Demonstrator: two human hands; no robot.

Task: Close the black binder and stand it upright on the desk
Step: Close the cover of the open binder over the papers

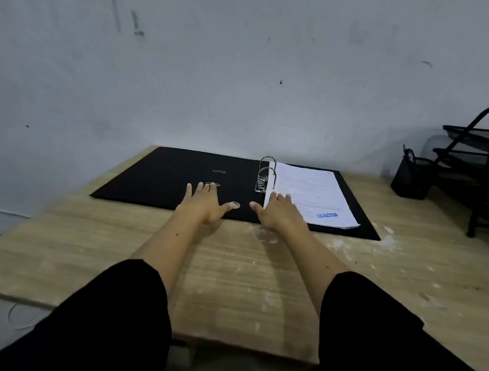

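Both hands lay flat, fingers spread and gripping nothing: left hand (pixel 207 201) on the open black cardboard binder (pixel 165 176), right hand (pixel 279 210) on its white papers (pixel 312 196).

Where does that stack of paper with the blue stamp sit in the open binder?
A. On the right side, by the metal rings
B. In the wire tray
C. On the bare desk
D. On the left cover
A: the stamped paper stack lies on the right half of the black binder, threaded beside the metal rings.
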